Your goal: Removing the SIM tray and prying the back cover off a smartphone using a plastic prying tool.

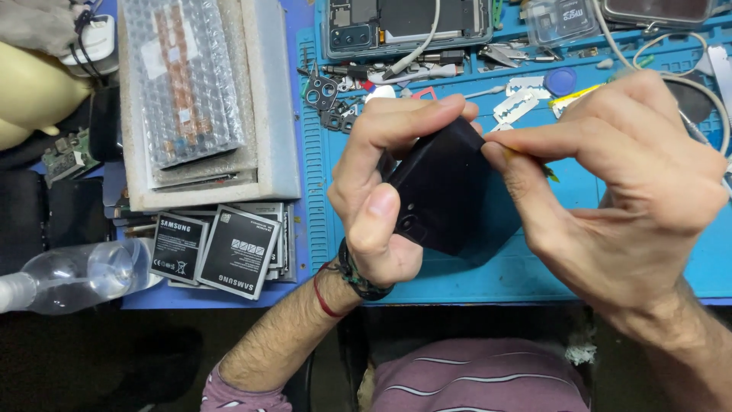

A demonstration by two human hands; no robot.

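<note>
My left hand (381, 191) grips a small black boxy device (446, 187), thumb on its lower front face and fingers curled over its top edge, above the blue work mat (473, 278). My right hand (625, 183) pinches a thin yellowish pick (547, 172) and presses its tip against the device's upper right edge. Most of the pick is hidden by my fingers.
An opened phone (404, 27) lies at the back of the mat among screws, razor blades (518, 103), a camera bezel (320, 91) and cables. Left of the mat: a foam tray with bubble-wrapped parts (191, 84), several black phone batteries (221, 248) and a clear spray bottle (69, 276).
</note>
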